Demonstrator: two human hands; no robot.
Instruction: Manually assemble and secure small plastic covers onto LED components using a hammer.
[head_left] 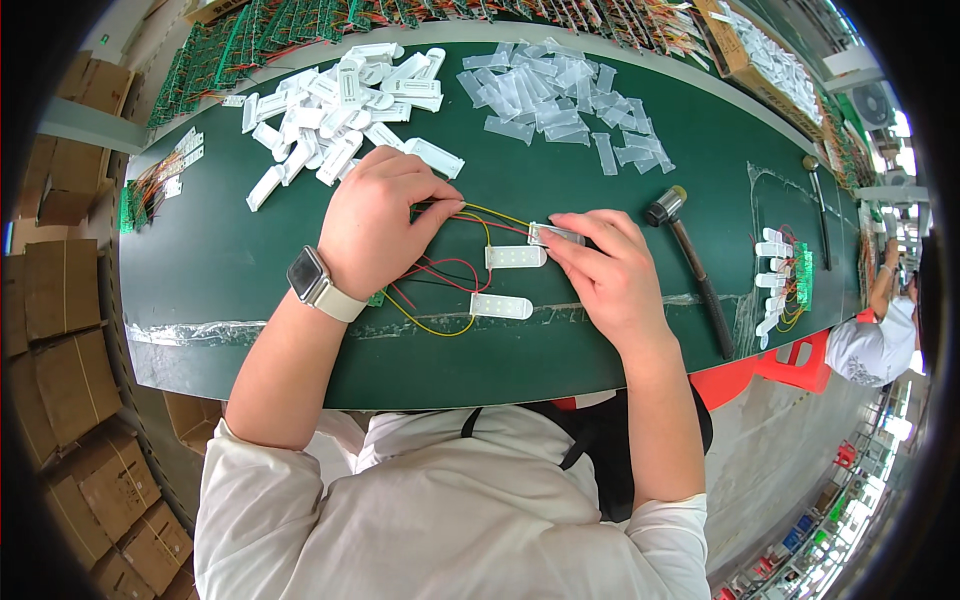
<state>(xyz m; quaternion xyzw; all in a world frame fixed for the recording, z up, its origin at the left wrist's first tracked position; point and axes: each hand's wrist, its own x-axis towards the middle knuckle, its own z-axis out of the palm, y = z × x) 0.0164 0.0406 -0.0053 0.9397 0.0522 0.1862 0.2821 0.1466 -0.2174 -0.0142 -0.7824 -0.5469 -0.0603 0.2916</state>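
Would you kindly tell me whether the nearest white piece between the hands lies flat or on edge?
Flat on the table: the white piece shows its broad face upward.

A workshop floor around a dark green workbench (235, 255), brightly lit toward three o'clock.
Brown cardboard boxes (60, 290) stack up from nine to eight o'clock; red plastic stools (800, 368) stand just past three, a pale grey floor (750, 450) spreads at four, and bright strips (902, 428) beyond could be lamps or windows; a round fan (873, 104) sits at two.
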